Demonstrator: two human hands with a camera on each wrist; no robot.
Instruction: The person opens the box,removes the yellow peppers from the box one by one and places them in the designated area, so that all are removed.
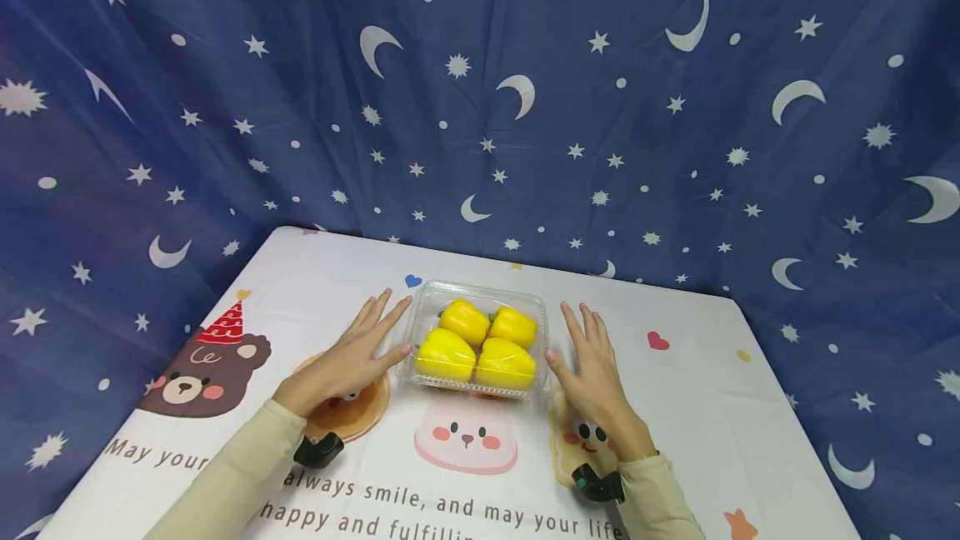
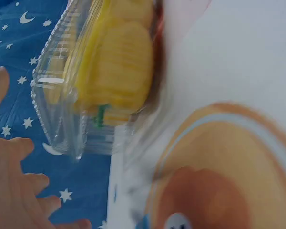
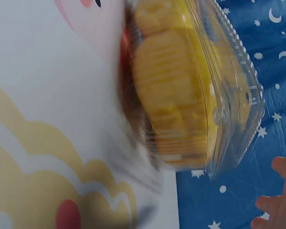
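Observation:
A clear plastic clamshell box [image 1: 431, 300] rests on the table between the two hands. Inside sit several yellow bell peppers [image 1: 446, 355], one with a green stem facing the left wrist camera. To the box's left, my left hand [image 1: 352, 363] has its fingers spread and straight, fingertips and thumb near the side wall. My right hand [image 1: 596, 377] mirrors it on the other side, fingers extended and thumb close to the wall. Neither hand grips anything. Both wrist views show the box's side [image 2: 57, 129] at close range, partly blurred.
A white tablecloth [image 1: 600, 515] printed with cartoon animals and lettering covers the table. Behind it hangs a dark blue curtain [image 1: 570, 223] with moons and stars, close to the far edge. Black wrist cameras [image 1: 318, 451] sit below each hand.

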